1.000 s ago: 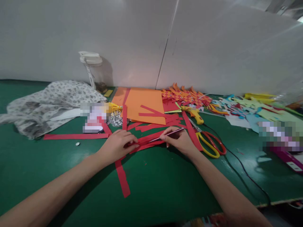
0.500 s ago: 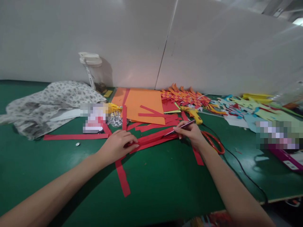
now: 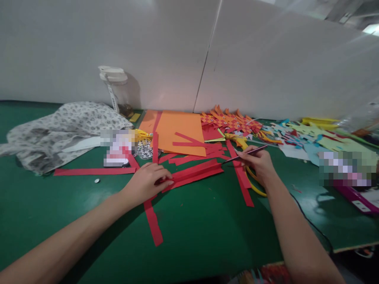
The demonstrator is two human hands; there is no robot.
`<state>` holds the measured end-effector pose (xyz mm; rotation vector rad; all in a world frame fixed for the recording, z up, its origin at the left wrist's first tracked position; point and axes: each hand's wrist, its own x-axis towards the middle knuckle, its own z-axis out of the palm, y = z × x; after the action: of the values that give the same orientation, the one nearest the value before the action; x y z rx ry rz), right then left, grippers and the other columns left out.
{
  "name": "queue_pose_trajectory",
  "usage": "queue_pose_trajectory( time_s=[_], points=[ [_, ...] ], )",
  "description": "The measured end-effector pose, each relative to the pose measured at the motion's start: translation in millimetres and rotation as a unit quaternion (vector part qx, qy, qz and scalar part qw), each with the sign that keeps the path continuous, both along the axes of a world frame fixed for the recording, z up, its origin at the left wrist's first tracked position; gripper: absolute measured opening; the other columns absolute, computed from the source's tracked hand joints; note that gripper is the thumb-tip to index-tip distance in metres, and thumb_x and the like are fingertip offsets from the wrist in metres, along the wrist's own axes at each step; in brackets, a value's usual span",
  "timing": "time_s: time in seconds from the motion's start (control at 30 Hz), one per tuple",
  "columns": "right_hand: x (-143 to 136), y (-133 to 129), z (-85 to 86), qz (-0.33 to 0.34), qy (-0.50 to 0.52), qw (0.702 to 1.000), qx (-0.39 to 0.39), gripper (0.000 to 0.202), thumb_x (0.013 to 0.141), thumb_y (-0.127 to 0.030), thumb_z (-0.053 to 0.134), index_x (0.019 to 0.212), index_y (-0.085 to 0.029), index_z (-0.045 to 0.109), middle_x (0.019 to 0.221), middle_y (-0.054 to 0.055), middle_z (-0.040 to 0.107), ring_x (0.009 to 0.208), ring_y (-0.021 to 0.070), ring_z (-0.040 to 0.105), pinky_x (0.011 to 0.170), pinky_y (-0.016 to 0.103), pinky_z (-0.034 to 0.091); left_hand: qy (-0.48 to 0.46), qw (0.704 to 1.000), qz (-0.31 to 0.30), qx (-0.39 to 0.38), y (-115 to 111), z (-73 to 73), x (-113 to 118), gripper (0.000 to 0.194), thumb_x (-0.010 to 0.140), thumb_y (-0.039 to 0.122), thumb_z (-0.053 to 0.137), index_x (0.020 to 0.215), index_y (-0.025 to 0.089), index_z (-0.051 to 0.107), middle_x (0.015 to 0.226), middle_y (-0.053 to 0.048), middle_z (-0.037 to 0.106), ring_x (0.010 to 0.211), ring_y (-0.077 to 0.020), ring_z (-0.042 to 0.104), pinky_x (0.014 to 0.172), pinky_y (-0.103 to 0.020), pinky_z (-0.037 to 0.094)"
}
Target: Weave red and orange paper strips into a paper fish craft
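Note:
A folded red paper strip with a raised crease lies across the table in front of me. Its left end is under my left hand, whose curled fingers press it down. My right hand grips a slim dark pen, its tip close to the paper's right end. Yellow loops like scissor handles show below this hand; whether the hand also holds them I cannot tell. Loose red strips lie beneath the right hand, and another red strip runs toward me from under the left.
Orange sheets lie behind, with woven orange-red paper pieces beside them. A yellow glue gun trails a black cable. Colourful scraps cover the right; patterned cloth and a lidded jug stand left, before the wall.
My right hand has moved right with the pen, off the folded red strip. The loops below it show yellow instead of orange and sit further left. My left hand has stayed in place.

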<state>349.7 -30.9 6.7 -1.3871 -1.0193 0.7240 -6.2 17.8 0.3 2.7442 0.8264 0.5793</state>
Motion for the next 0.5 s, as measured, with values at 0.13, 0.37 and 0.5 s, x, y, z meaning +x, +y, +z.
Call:
queue_pose_trajectory(
  time_s=[0.13,0.37,0.5],
  points=[
    [-11.6,-1.1,3.1,-0.034,0.048,0.996,0.072,0.027,0.057,-0.032,0.08,0.058,-0.02,0.056,0.047,-0.005,0.056,0.034,0.0093,0.047,0.032,0.021,0.035,-0.002,1.0,-0.001,0.001,-0.4,0.2,0.0,0.017,0.088,0.035,0.054,0.085,0.021,0.063,0.075,0.002,0.063,0.075,-0.0142,0.058,0.073,-0.031,0.042],
    [-85.5,-8.3,2.4,0.119,-0.005,0.992,0.027,0.025,0.063,-0.036,0.078,0.063,-0.019,0.06,0.049,-0.005,0.054,0.04,0.0094,0.049,0.04,0.022,0.039,-0.002,1.0,-0.006,0.02,-0.1,-1.8,-0.9,0.016,0.089,0.033,0.053,0.084,0.021,0.061,0.075,0.001,0.063,0.075,-0.0143,0.058,0.073,-0.031,0.043],
    [-112.2,-9.8,-2.7,0.187,-0.05,0.981,-0.02,0.024,0.065,-0.038,0.077,0.066,-0.019,0.062,0.051,-0.004,0.056,0.041,0.0094,0.051,0.042,0.021,0.04,0.0,1.0,-0.009,0.021,0.0,-1.2,-0.5,0.015,0.088,0.033,0.053,0.084,0.021,0.061,0.075,0.002,0.063,0.074,-0.014,0.058,0.073,-0.031,0.043]
  ],
)
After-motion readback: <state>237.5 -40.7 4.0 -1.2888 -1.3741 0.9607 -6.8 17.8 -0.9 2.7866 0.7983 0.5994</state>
